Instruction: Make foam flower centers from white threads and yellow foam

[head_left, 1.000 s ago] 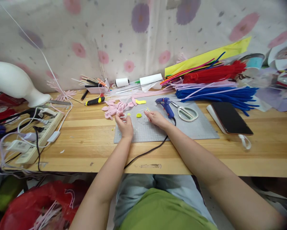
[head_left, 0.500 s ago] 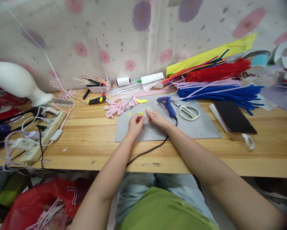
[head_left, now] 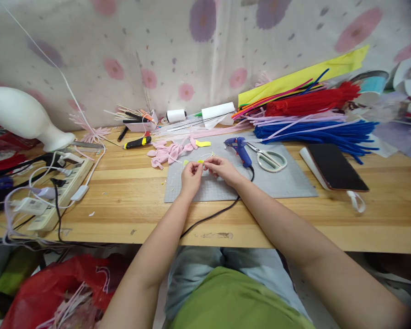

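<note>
Over the grey cutting mat (head_left: 277, 185), my left hand (head_left: 192, 176) and my right hand (head_left: 222, 169) meet at the fingertips. Both are closed in a pinch; whatever sits between the fingers is too small to make out. Just beyond the fingertips lie a small yellow piece (head_left: 200, 161) and thin pale stems (head_left: 210, 154). Pink fuzzy shapes (head_left: 169, 153) and a yellow strip (head_left: 203, 144) rest at the mat's upper left. Right of my hands are a blue glue gun (head_left: 238, 150) and scissors (head_left: 272, 161).
Blue pipe cleaners (head_left: 315, 135) and red ones (head_left: 308, 103) lie at the back right, near a phone (head_left: 335, 167). A yellow-black cutter (head_left: 137, 142) is behind left. A power strip (head_left: 68, 196) fills the left side. The black cord (head_left: 212, 215) crosses the front.
My left hand has shifted slightly left and up. The fingers of my right hand have moved left, closer to my left fingertips.
</note>
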The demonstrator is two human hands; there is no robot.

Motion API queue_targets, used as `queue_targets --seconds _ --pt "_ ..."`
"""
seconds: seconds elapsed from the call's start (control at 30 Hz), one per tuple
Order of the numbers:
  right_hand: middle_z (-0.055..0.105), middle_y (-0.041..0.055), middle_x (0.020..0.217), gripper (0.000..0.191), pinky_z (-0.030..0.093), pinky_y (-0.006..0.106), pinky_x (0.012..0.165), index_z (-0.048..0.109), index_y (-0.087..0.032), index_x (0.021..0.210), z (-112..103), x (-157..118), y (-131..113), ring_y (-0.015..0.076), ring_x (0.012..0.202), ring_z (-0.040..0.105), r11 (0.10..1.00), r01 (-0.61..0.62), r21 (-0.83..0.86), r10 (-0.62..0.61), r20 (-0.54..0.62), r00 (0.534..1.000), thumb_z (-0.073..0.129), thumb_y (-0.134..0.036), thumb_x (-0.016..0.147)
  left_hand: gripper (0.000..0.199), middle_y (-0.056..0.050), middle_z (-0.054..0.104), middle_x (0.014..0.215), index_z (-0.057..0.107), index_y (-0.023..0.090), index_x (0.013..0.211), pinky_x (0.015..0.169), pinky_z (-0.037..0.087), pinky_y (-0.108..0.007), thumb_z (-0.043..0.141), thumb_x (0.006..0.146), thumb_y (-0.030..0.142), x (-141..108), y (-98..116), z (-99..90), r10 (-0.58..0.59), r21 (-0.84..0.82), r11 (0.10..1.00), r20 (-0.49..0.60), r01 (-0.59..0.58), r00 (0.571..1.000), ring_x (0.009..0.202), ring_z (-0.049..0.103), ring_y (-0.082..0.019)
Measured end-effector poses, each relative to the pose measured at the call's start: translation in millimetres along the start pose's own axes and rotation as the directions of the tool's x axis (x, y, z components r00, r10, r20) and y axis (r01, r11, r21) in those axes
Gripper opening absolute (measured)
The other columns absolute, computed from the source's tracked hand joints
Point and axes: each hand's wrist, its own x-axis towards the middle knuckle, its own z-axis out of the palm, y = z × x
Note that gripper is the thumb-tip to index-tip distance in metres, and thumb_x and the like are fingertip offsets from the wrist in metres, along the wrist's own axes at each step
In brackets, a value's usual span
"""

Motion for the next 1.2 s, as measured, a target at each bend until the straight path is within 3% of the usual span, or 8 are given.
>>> queue_targets --seconds 0.33,0.53,0.7,0.8,0.93,1.07,1.2 --pt "0.055 -0.0020 0.065 0.024 0.029 0.019 0.042 0.056 -0.018 0.075 0.3 -0.2 -3.7 0.0060 0.052 0.042 1.000 0.000 -0.030 -0.001 -0.049 0.999 0.061 -0.036 0.062 0.013 0.001 0.059 0.066 0.054 0.017 0.070 0.060 0.039 -0.021 0.062 0.073 0.027 1.2 -7.2 0.4 0.014 0.009 1.000 0.048 -0.014 0.999 0.059 0.051 -0.008" --pt "0.050 -0.0033 0.060 0.022 0.030 0.020 0.045 0.055 -0.017 0.073 4.8 -1.8 -5.8 0.0064 0.052 0.042 0.993 0.038 -0.111 -0.043 -0.044 0.998 0.057 -0.036 0.064 0.019 0.000 0.062 0.078 0.062 0.018 0.084 0.050 0.034 -0.021 0.063 0.072 0.033 -0.1 -3.8 -1.4 0.002 0.083 0.997 -0.009 -0.001 1.000 0.048 0.042 -0.005" --pt "0.053 -0.0024 0.063 0.021 0.032 0.020 0.046 0.053 -0.017 0.070 9.4 -2.0 -6.8 0.0061 0.052 0.042 0.991 0.055 -0.124 -0.056 -0.006 0.998 0.056 -0.037 0.065 0.013 -0.002 0.064 0.076 0.067 0.018 0.070 0.066 0.041 -0.023 0.064 0.071 0.030 4.0 -5.1 -4.2 0.114 0.071 0.991 -0.070 -0.109 0.991 0.073 0.056 -0.011" --pt "0.054 -0.0023 0.063 0.020 0.031 0.020 0.045 0.053 -0.017 0.071 9.4 -2.0 -7.8 0.0059 0.051 0.042 0.993 0.022 -0.112 -0.025 -0.034 0.999 0.056 -0.036 0.065 0.014 -0.001 0.064 0.071 0.067 0.017 0.070 0.060 0.040 -0.021 0.065 0.069 0.030 6.9 -5.1 -4.8 -0.006 -0.054 0.999 -0.132 -0.001 0.991 0.064 0.053 -0.009" --pt "0.054 -0.0026 0.062 0.018 0.030 0.019 0.045 0.054 -0.017 0.072 5.8 -1.8 -7.6 0.0058 0.051 0.042 0.996 -0.004 -0.092 -0.002 -0.066 0.998 0.056 -0.034 0.064 0.023 0.001 0.061 0.064 0.068 0.014 0.077 0.039 0.023 -0.019 0.064 0.068 0.035 7.5 1.5 -7.1 -0.205 -0.214 0.961 -0.124 0.175 0.971 0.040 0.031 -0.002" --pt "0.053 -0.0033 0.061 0.017 0.029 0.021 0.045 0.053 -0.018 0.072 1.9 -1.1 -5.2 0.0057 0.048 0.039 0.998 -0.001 -0.068 -0.002 -0.057 0.998 0.056 -0.034 0.066 0.025 0.001 0.061 0.066 0.068 0.013 0.077 0.037 0.020 -0.019 0.066 0.066 0.036 6.8 7.3 -10.1 -0.224 -0.291 0.937 -0.069 0.195 0.972 0.037 0.029 0.000" --pt "0.043 -0.0051 0.051 0.022 0.027 0.023 0.046 0.047 -0.019 0.059 -1.0 -0.2 -2.1 0.0059 0.044 0.034 0.993 0.022 -0.115 -0.031 -0.079 0.996 0.049 -0.036 0.073 0.022 0.000 0.063 0.071 0.068 0.014 0.074 0.036 0.020 -0.019 0.068 0.064 0.033 7.3 8.3 -11.7 -0.235 -0.341 0.918 -0.051 0.204 0.971 0.037 0.030 0.001"
